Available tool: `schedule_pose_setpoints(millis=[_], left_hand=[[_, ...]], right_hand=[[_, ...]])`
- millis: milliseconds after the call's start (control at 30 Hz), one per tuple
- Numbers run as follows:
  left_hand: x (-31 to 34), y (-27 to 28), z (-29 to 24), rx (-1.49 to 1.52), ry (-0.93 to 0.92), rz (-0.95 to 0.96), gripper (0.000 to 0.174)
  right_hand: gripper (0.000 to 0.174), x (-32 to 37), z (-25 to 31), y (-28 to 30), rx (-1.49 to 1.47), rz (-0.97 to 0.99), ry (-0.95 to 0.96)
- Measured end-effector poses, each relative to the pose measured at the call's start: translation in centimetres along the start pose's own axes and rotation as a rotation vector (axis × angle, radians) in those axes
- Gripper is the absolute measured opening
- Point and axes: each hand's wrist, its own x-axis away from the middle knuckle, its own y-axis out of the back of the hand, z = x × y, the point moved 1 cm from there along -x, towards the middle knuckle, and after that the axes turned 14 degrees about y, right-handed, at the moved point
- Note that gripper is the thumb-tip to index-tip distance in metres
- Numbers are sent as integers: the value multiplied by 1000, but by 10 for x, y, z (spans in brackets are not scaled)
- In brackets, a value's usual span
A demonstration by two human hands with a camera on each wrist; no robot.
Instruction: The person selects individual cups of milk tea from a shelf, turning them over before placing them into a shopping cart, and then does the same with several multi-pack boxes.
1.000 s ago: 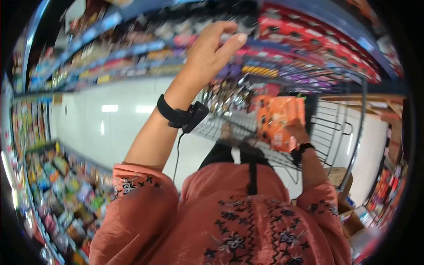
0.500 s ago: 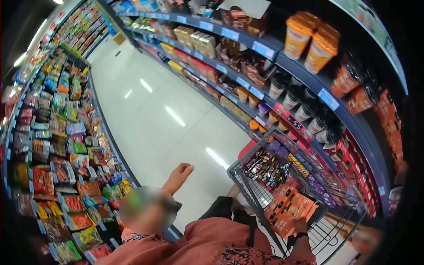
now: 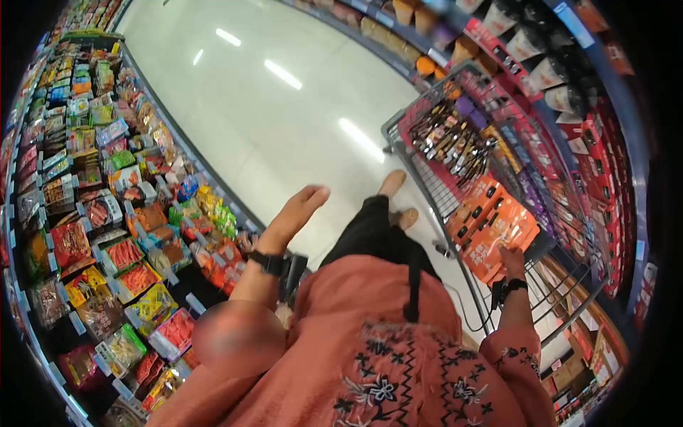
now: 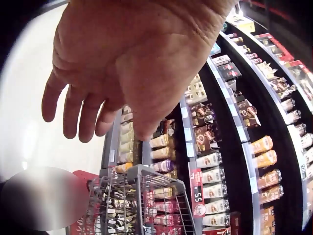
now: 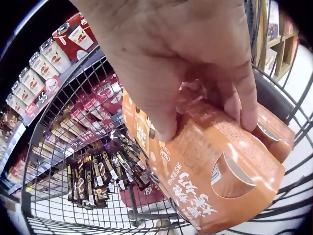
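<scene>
In the head view my left hand (image 3: 297, 213) hangs over the aisle floor, fingers straight and holding nothing. The left wrist view has the same hand (image 4: 127, 54) filling its top, fingers spread a little. On the other side my right hand (image 3: 514, 262) grips an orange cardboard multipack (image 3: 494, 224) with Chinese lettering. From the right wrist, the thumb and fingers of the right hand (image 5: 195, 44) curl over the top of the multipack (image 5: 210, 161). It sits inside a wire shopping cart (image 3: 398, 128), tilted. Ahead of it in the basket lies a heap of dark slim packets (image 3: 448, 146).
A shelf (image 4: 190, 147) of drink cups and boxes runs close along the cart's far side. To the left, a long display of bagged snacks (image 3: 117, 213) borders the pale aisle floor (image 3: 235, 92). The person's feet stand beside the cart.
My left hand has come down from high in front to low by my side, fingers straightening. The head view has turned toward the aisle. My right hand stays on the orange multipack.
</scene>
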Motion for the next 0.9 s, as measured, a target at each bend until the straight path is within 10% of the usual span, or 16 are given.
schedule_pose_setpoints(millis=[200, 667, 800, 833, 900], left_hand=[[6, 12, 35, 39, 73, -88, 67], [-26, 15, -23, -170, -27, -10, 54], [-39, 19, -41, -252, -54, 43, 61], [-42, 18, -47, -269, -50, 45, 61], [-46, 15, -58, -300, -47, 49, 60]], right_hand=[[45, -56, -63, -9, -101, -37, 182], [49, -15, 1, -2, 54, -300, 188], [60, -20, 2, -8, 269, -295, 179], [94, -15, 21, -6, 345, -169, 56], [86, -11, 29, -16, 359, -162, 56]])
